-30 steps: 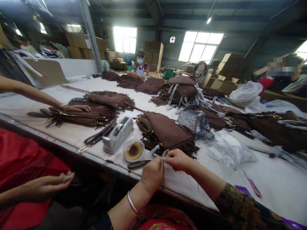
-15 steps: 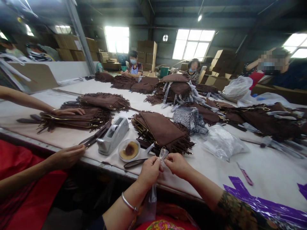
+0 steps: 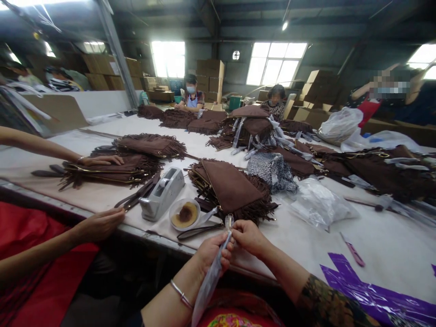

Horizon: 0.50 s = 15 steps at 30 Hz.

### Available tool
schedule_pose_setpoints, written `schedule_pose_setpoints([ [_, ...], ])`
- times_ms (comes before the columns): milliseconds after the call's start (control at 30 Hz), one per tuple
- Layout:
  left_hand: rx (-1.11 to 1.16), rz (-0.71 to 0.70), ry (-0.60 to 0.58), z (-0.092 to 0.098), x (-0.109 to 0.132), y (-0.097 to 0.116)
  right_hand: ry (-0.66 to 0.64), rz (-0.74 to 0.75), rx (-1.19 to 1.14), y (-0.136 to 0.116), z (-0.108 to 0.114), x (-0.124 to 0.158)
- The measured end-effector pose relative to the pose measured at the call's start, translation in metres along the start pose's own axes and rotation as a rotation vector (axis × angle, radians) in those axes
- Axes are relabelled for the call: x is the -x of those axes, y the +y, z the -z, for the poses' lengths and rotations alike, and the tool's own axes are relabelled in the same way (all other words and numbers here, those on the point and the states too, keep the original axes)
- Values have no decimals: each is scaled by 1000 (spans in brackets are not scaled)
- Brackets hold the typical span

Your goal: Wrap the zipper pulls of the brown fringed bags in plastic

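Note:
My left hand [image 3: 211, 252] and my right hand [image 3: 249, 237] meet at the table's near edge, both pinched on a narrow strip wrapped in clear plastic [image 3: 218, 263]. The strip's top end sticks up between my fingers and its lower part hangs down past my left wrist, which wears a silver bangle [image 3: 180, 294]. Just beyond my hands lies a stack of brown fringed suede bags [image 3: 231, 187]. A small dish with brown paste [image 3: 184, 213] and dark scissors [image 3: 195, 231] lie to the left of it.
A grey tape dispenser [image 3: 162, 193] stands left of the dish. A co-worker's hands rest on a bag pile [image 3: 112, 165] and at the table edge [image 3: 100, 223]. Clear bags [image 3: 318, 204], a pink cutter [image 3: 354, 254] and purple film [image 3: 371, 295] lie at the right. More bags and seated people fill the far side.
The plastic-wrapped strip has come further out and now hangs below my left hand. My hands shifted slightly toward me. The co-worker's near hand rose to the table edge.

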<state>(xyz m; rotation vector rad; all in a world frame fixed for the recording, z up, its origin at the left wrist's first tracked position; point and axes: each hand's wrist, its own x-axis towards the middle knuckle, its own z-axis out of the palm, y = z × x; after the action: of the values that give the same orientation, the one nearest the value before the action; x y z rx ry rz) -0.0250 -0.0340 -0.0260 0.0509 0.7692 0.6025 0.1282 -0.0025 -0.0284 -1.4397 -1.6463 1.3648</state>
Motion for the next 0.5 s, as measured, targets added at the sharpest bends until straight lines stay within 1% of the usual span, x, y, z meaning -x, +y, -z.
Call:
schedule_pose_setpoints([
  [33, -32, -15, 7, -1, 0, -2, -22, -39, -48, 0, -1, 0],
  [67, -89, -62, 25, -1, 0, -4, -40, -80, -92, 0, -2, -1],
  [133, -262, -224, 85, -3, -1, -11, -64, -147, -148, 0, -4, 1],
  [200, -448, -406, 160, -5, -4, -18, -42, -167, -143, 1, -5, 5],
  [267, -552, -518, 223, -7, -6, -24, 30, -155, -132, 4, -7, 12],
  [300, -578, -542, 245, -7, -7, -27, 63, -152, -142, 5, -7, 17],
  [367, -652, -572, 259, -8, -7, -32, 86, -129, -175, 8, -7, 26],
  [433, -849, -672, 269, -8, -4, -35, 82, -88, -195, 10, -6, 32],
  [500, -1139, -829, 292, -7, 1, -34, 103, -36, -217, 11, -6, 36],
])
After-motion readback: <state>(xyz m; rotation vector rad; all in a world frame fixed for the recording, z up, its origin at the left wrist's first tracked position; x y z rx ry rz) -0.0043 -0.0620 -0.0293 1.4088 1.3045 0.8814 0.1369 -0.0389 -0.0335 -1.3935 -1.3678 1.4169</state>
